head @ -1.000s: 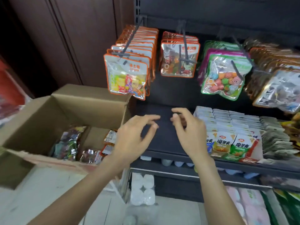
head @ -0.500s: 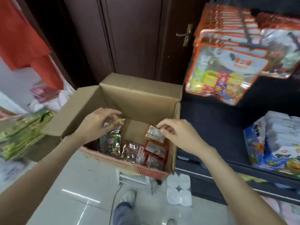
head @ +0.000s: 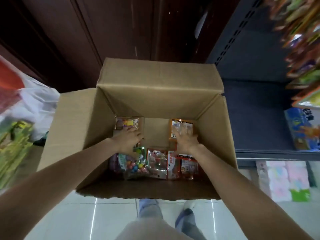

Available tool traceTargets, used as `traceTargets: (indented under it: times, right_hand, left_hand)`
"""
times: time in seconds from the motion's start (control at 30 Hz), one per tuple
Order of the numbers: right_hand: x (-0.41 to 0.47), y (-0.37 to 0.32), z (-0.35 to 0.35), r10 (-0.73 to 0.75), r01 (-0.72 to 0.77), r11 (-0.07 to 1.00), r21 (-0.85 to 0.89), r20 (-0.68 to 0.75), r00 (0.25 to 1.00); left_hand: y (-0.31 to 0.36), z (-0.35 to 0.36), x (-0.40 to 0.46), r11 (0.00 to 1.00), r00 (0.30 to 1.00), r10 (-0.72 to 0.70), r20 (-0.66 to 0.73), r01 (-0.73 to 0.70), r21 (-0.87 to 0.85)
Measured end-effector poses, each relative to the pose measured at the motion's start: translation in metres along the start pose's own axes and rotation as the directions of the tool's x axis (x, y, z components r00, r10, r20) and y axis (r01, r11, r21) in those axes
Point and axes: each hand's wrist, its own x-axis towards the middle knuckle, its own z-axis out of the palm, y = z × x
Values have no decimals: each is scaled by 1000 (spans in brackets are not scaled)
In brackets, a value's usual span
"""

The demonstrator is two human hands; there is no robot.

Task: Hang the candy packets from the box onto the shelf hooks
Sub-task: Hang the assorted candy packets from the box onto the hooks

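Left hand (head: pixel 127 140) presses fingers on packet (head: pixel 129 124) at box (head: pixel 155 80) 11 o'clock. Right hand (head: pixel 185 142) spreads on orange packet (head: pixel 181 126) at 1 o'clock. Neither grip visibly closed; flat contact risks slippery packets sliding away.

I see a plain brown cardboard box (head: pixel 156 84) against dark reddish-brown door panels (head: pixel 103 28), with pale glossy floor tiles (head: pixel 69 220) below. Inside it, the far packet on the right (head: pixel 181 126) is orange with a white barcode label, and the near packets (head: pixel 156 163) are red-edged and clear over multicoloured sweets. The shelf (head: pixel 251 70) is dark blue-grey.
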Motion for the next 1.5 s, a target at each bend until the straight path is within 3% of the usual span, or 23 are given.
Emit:
traceTargets:
  times: [0.13,0.2,0.3,0.43,0.57,0.67,0.8,0.97,1.03,1.1,1.2,1.27,1.3,1.4,1.5]
  right_hand:
    - [12,-2,21,72,-68,994,-82,38,997]
    - [15,1,26,98,-97,993,-65,15,995]
    - [20,3,25,109,-110,994,-5,-84,990]
    - [29,-9,20,152,-175,976,-126,-178,972]
    - [29,-20,4,38,-97,969,-229,-251,967]
    - [17,-24,-15,-6,-67,968,-241,-289,957]
    - [-7,-29,-35,32,-82,991,-107,-407,913]
    - [-62,-28,-60,229,-43,951,306,-607,761]
    - [-89,-23,-65,324,59,873,485,-665,674]
    - [-114,-19,-67,428,201,722,662,-656,622]
    - [-136,-13,-64,491,488,284,825,-563,665]
    - [-141,-13,-61,477,588,-1,809,-517,711]
    - [-143,-15,-59,474,607,-87,790,-503,723]
    - [-149,-27,-57,479,645,-221,732,-495,725]
    - [-158,-36,-50,533,676,-255,691,-482,695]
  left_hand:
    - [0,19,21,998,986,54,159,-56,9]
    - [-3,31,31,997,976,45,214,-29,-77]
    - [-3,34,39,994,981,69,182,-51,-99]
    - [0,29,42,983,986,70,149,-43,-178]
    - [8,27,42,991,995,84,59,-78,-107]
    - [8,24,38,985,998,68,19,-64,-163]
    - [10,7,31,938,998,7,-55,-26,-347]
    - [6,-13,17,764,974,-121,-192,-32,-644]
    - [-1,-15,9,691,918,-211,-335,-101,-715]
    - [-5,-21,-3,586,826,-347,-445,-180,-790]
    - [-3,-32,-25,361,734,-506,-453,-296,-884]
    - [5,-40,-37,244,713,-536,-453,-383,-891]
    - [13,-44,-44,188,706,-540,-459,-430,-883]
    - [46,-60,-64,-42,726,-534,-433,-534,-844]
    - [82,-72,-83,-349,779,-515,-359,-573,-742]
